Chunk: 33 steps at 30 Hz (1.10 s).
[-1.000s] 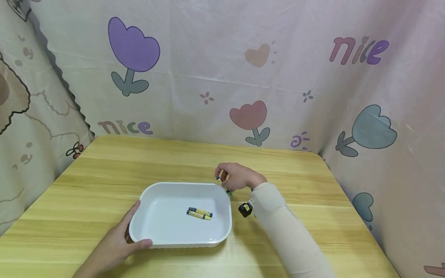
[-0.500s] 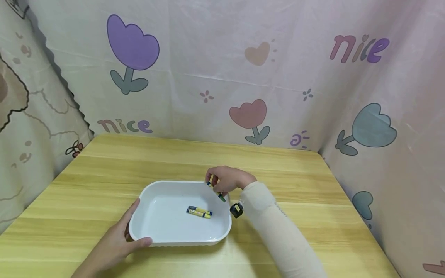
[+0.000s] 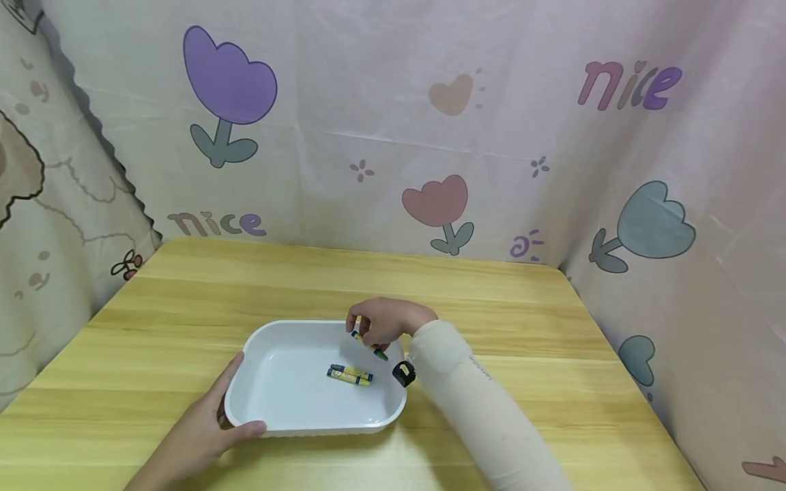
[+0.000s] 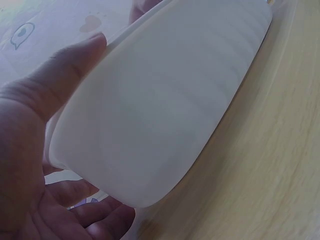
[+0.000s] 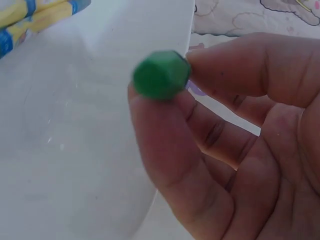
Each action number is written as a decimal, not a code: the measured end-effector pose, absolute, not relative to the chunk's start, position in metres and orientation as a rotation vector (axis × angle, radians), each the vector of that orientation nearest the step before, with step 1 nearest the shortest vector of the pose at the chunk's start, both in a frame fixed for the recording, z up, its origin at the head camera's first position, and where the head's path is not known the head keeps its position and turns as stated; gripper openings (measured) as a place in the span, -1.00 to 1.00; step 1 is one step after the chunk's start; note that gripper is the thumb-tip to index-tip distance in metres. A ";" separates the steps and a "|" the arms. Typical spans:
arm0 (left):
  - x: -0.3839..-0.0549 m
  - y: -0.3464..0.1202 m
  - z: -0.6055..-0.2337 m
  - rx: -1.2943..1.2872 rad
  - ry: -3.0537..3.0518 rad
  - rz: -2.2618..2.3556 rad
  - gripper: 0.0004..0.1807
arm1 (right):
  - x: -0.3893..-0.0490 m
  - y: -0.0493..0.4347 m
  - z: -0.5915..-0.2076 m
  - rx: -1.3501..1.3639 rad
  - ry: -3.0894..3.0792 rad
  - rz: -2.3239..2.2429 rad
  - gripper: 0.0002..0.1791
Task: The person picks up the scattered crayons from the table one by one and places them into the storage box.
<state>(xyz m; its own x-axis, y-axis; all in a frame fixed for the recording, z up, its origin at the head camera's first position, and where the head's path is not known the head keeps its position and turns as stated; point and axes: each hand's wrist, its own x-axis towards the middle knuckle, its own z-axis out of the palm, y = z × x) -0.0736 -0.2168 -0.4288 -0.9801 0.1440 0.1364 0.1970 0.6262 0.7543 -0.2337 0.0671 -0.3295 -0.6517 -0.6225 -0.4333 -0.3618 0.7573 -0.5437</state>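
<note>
A white tray [image 3: 295,427] with rounded corners stands on the table. My left hand [image 3: 211,426] grips its left end, thumb over the front rim and fingers around the side; the left wrist view shows the tray's outer wall [image 4: 155,110] between thumb and fingers. Over the tray's back right part, my right hand [image 3: 383,322] pinches a green crayon [image 3: 379,354] with a yellow and blue wrapper. In the right wrist view its green tip [image 5: 159,77] points at the camera, held between finger and thumb. Two crayons [image 3: 350,375] in yellow and blue wrappers lie side by side on the tray floor.
The wood-grain table [image 3: 503,314] extends behind and to both sides of the tray. A patterned curtain [image 3: 344,88] encloses the back and sides. A small black device [image 3: 404,374] sits at the right wrist, over the tray's right rim.
My right hand has moved left with the green crayon, from beyond the tray's back right corner to over its inside. The left hand keeps its hold on the tray.
</note>
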 end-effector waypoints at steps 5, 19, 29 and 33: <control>-0.074 -0.215 -0.428 -0.291 -2.774 -1.309 0.26 | -0.232 0.058 -0.331 -0.739 2.331 -0.544 -0.65; -0.074 -0.216 -0.427 -0.285 -2.773 -1.336 0.26 | -0.222 0.036 -0.354 -0.725 2.311 -0.428 -0.74; -0.073 -0.216 -0.428 -0.289 -2.768 -1.320 0.27 | -0.220 0.033 -0.362 -0.727 2.346 -0.346 -0.72; -0.073 -0.216 -0.428 -0.289 -2.763 -1.326 0.27 | -0.219 0.032 -0.364 -0.743 2.388 -0.250 -0.67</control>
<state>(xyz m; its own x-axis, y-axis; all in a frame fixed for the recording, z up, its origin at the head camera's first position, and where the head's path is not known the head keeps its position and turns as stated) -0.0729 -0.2159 -0.4283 -0.9804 0.1411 0.1375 0.1955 0.6114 0.7668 -0.2187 0.0322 -0.3644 -0.6506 -0.5669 -0.5053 -0.4499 0.8238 -0.3449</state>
